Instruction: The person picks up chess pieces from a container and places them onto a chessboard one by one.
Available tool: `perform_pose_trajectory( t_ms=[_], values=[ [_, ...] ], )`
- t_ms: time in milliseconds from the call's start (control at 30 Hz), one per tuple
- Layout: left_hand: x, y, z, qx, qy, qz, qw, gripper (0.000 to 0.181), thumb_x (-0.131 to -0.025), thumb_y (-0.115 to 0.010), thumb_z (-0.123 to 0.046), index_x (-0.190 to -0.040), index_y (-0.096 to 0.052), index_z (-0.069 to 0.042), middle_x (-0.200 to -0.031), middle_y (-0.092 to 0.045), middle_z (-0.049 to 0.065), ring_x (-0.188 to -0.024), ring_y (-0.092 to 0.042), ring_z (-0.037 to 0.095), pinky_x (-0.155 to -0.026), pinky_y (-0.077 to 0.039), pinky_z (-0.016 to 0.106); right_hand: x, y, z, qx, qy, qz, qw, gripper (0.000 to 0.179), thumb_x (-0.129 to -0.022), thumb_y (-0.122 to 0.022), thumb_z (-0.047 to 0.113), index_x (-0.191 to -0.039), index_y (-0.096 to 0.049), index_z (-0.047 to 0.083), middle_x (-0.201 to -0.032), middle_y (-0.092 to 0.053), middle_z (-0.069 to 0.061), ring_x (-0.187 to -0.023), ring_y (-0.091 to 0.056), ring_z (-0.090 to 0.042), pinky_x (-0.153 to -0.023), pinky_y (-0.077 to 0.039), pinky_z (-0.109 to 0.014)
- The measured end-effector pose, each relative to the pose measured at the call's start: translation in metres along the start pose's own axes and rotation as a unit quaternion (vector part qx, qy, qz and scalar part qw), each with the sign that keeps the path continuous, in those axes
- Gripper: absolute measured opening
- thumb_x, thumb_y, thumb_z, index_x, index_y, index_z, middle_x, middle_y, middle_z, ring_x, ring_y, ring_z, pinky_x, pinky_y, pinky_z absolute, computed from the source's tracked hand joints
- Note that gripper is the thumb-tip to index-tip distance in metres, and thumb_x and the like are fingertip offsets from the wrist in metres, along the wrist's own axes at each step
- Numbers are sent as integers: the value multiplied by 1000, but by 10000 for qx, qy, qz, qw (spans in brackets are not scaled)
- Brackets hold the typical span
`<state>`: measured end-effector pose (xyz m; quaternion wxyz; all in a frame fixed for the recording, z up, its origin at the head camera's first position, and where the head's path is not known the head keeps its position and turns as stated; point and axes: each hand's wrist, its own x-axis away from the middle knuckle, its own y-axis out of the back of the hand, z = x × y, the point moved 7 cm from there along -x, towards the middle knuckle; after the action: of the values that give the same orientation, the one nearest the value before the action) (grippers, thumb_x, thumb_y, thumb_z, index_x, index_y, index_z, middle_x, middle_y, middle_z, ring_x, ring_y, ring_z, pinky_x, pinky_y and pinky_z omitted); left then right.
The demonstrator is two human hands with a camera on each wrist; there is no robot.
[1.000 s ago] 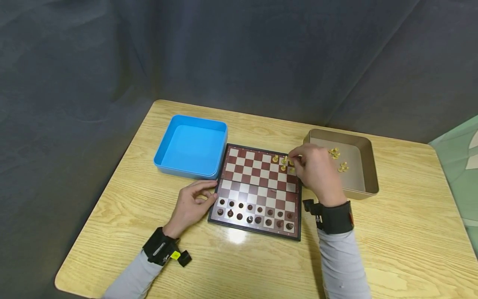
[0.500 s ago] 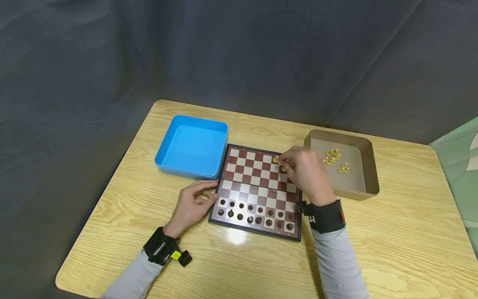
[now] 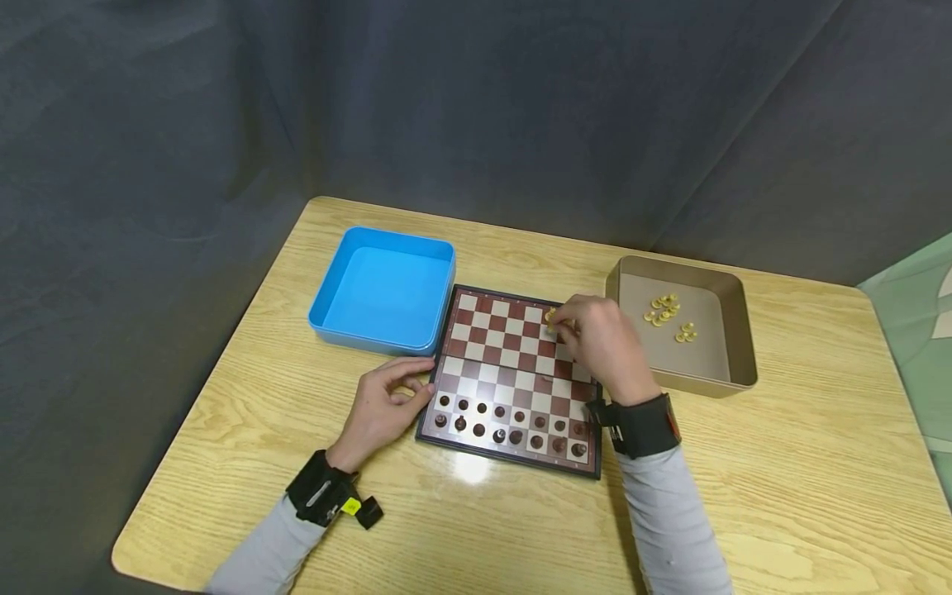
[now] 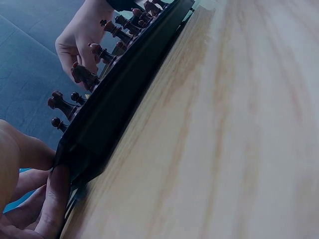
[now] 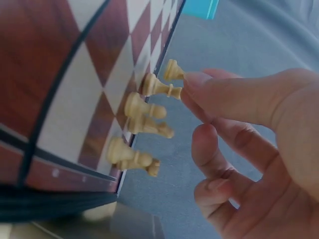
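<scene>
A folding chessboard [image 3: 492,349] lies on the table. Dark chess pieces [image 3: 499,435] fill its two near rows. At its left edge my left hand [image 3: 378,413] rests with bent fingers, thumb and fingertips against the dark frame [image 4: 99,129]. Over the far right part of the board, my right hand [image 3: 602,340] pinches a pale yellow chess piece [image 5: 172,70] between thumb and forefinger; its top is hidden by the fingers. Right beside it stands a collared yellow piece [image 5: 155,85]. Closer in the right wrist view are a yellow knight [image 5: 152,128], a rook [image 5: 149,167] and pawns [image 5: 147,108].
To the board's right stands a brown box [image 3: 736,330] with several yellow pieces [image 3: 662,310] inside. A blue box [image 3: 320,318] sits at the upper left, close to the board's corner. Behind the table hangs a dark curtain [image 3: 476,124].
My right hand has moved left along the far rows with the yellow chess piece, stopping near the leftmost yellow piece. My left hand has stayed at the board's edge.
</scene>
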<state>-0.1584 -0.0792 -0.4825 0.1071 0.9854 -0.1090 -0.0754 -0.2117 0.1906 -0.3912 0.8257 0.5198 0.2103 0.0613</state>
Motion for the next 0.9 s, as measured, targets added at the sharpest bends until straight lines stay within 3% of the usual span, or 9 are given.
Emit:
perform_pose_trajectory(
  t_ms=[467, 633, 900],
  values=[
    [0, 0, -7, 10, -37, 36, 10000, 35, -76, -65, -7, -110, -59, -8, -108, -54, 5, -74, -58, 18, -50, -51, 27, 2, -7, -4, -87, -14, 115, 9999, 14, -72, -67, 5, -78, -69, 18, -76, -58, 10, -66, -51, -4, -51, -44, -24],
    [0, 0, -2, -15, -37, 2, 10000, 34, -76, -66, -8, -109, -59, -10, -108, -54, 3, -73, -58, 16, -49, -51, 27, 2, -9, -5, -76, -42, 153, 9998, 13, -72, -67, 6, -78, -69, 17, -76, -59, 9, -67, -52, -6, -52, -45, -25],
    [1, 0, -26, 123, -114, 96, 9998, 35, -75, -63, 1, -109, -57, 1, -108, -52, 15, -74, -57, 25, -50, -51, 27, 1, -10, -3, -68, -136, 233, 9996, 11, -71, -69, 8, -78, -69, 17, -75, -58, 8, -64, -52, -8, -50, -44, -25]
  ],
)
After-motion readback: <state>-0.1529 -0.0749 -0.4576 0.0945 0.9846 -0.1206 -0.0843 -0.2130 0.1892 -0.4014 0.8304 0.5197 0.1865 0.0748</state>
